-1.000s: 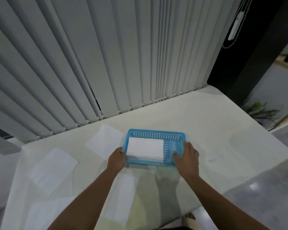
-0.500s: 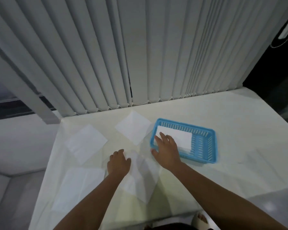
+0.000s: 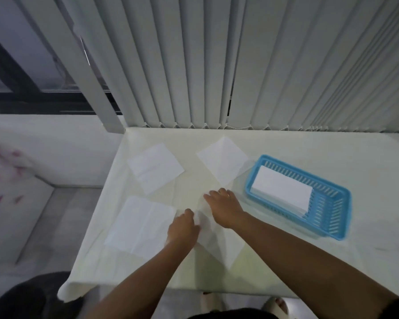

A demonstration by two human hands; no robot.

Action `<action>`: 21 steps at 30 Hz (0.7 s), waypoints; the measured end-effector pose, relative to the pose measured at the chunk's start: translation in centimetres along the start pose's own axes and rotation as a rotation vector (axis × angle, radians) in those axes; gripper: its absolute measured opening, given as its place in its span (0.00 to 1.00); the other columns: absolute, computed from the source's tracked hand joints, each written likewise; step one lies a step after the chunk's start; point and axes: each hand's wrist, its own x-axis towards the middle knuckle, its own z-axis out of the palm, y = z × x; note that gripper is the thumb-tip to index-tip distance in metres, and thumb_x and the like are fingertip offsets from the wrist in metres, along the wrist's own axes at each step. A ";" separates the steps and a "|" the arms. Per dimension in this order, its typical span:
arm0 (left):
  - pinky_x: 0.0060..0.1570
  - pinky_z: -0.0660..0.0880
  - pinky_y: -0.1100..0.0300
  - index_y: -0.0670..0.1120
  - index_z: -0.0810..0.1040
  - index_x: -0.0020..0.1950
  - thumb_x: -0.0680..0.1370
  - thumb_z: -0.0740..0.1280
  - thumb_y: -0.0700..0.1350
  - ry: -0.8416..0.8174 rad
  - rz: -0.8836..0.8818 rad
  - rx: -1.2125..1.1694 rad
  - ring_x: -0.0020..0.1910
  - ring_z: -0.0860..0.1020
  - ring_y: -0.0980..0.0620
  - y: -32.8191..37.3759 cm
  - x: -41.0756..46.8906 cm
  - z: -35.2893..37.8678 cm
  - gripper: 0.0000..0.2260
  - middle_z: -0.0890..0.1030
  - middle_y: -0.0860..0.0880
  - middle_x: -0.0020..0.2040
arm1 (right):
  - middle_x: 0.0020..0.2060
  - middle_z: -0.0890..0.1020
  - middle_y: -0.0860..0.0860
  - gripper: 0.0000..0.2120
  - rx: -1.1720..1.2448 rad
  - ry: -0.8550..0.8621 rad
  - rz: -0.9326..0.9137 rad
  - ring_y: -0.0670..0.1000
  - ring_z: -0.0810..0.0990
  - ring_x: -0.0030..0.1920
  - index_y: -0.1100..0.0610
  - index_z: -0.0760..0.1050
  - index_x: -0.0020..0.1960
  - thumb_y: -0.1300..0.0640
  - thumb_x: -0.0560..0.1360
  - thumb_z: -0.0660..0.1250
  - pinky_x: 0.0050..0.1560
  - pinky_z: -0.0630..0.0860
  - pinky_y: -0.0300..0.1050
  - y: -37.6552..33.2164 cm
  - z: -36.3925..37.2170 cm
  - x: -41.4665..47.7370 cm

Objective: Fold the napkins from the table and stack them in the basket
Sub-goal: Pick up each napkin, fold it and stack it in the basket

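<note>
A blue plastic basket [image 3: 332,217] sits on the right of the table and holds a stack of folded white napkins [image 3: 282,194]. A thin white napkin [image 3: 219,245] lies flat near the table's front edge, under both hands. My left hand [image 3: 182,229] rests on its left part with the fingers curled down. My right hand [image 3: 224,203] lies flat on its far corner, fingers spread. Three more unfolded napkins lie on the table: one at front left [image 3: 141,224], one at back left [image 3: 156,168], one at back centre [image 3: 222,160].
The table [image 3: 286,268] is covered with a pale cloth and ends close to my body. Grey vertical blinds [image 3: 240,65] hang along its far edge. A window frame and a white sill are at the left. Floor and a dark object show at the bottom left.
Both hands left the basket and moved left onto the flat napkin near the front edge. My view swung left, so the basket now sits at the right.
</note>
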 end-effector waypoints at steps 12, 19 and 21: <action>0.41 0.73 0.56 0.44 0.73 0.47 0.75 0.60 0.42 0.141 0.089 -0.113 0.44 0.75 0.47 -0.3 1.1 -2.5 0.04 0.76 0.49 0.44 | 0.48 0.78 0.54 0.04 0.260 0.080 0.013 0.52 0.73 0.47 0.56 0.70 0.50 0.63 0.77 0.59 0.45 0.71 0.46 0.6 -3.0 1.1; 0.39 0.73 0.56 0.50 0.72 0.51 0.77 0.58 0.43 0.055 0.233 -0.263 0.42 0.77 0.49 0.0 0.3 -3.8 0.06 0.81 0.52 0.44 | 0.46 0.81 0.52 0.07 0.334 0.106 0.072 0.51 0.78 0.43 0.53 0.74 0.53 0.57 0.79 0.58 0.42 0.75 0.43 2.6 -4.2 -0.6; 0.41 0.73 0.57 0.51 0.74 0.52 0.76 0.59 0.43 0.027 0.257 -0.261 0.44 0.77 0.50 0.1 -0.3 -3.2 0.09 0.81 0.53 0.45 | 0.47 0.81 0.52 0.08 0.339 0.097 0.081 0.51 0.78 0.43 0.53 0.75 0.53 0.55 0.79 0.59 0.44 0.76 0.44 3.3 -3.6 -1.9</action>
